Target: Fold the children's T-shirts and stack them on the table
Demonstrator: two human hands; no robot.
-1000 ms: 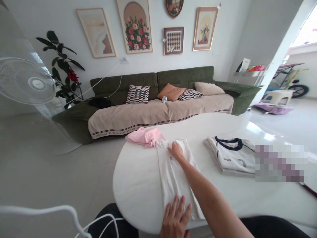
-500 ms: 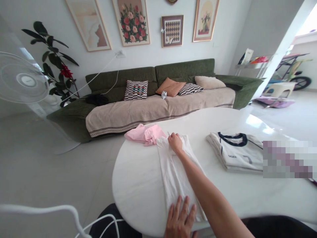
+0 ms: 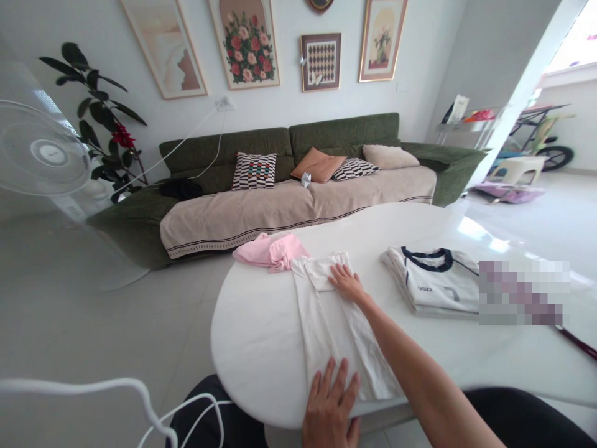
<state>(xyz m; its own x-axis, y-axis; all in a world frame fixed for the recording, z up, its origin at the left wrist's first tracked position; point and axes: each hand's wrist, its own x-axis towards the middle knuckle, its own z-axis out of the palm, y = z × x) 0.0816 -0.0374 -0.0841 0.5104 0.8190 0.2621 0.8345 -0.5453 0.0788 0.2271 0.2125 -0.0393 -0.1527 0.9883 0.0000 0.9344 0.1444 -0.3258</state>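
A white garment, folded into a long strip, lies on the white table with its length running away from me. My left hand rests flat on its near end with the fingers spread. Toward the far end, my right hand lies open, palm down, on the cloth beside a folded-over flap. A crumpled pink garment touches the far left corner of the white one. To the right sits a folded white shirt with a dark collar, on top of other folded cloth.
A green sofa with cushions stands beyond the table. On the left are a white fan and a white cable near my legs. A blurred-out patch with a dark strap lies at the right.
My right hand has opened from a pinch and shifted slightly right and down, onto the cloth. The far end of the garment now shows a flat folded flap. The left hand stays nearly in place.
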